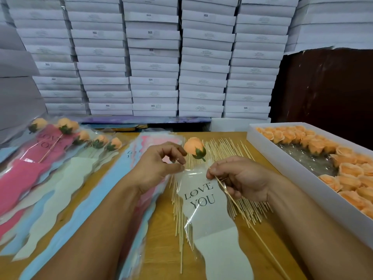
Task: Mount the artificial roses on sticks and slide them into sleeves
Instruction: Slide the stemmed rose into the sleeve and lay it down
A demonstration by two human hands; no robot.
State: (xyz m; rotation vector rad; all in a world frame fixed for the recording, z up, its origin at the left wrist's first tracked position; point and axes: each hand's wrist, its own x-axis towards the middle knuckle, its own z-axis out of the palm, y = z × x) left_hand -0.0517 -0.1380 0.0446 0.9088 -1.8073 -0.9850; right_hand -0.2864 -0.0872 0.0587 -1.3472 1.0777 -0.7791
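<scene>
An orange rose (pixel 194 148) with a green base sits on a thin wooden stick (pixel 240 209). My right hand (pixel 240 177) pinches that stick just below the rose. My left hand (pixel 159 165) pinches the top edge of a clear and pale green sleeve (pixel 210 225) printed "LOVE YOU". The rose stands above the sleeve's mouth, and the stick runs down along the sleeve's right side. Whether the stick is inside the sleeve I cannot tell.
Loose sticks (pixel 220 150) lie spread on the wooden table (pixel 161 249) under the sleeve. A white box (pixel 298 174) of orange rose heads stands at the right. Sleeved roses (pixel 80 142) lie at the left, beside a stack of sleeves (pixel 139 158). White cartons (pixel 153 57) are stacked behind.
</scene>
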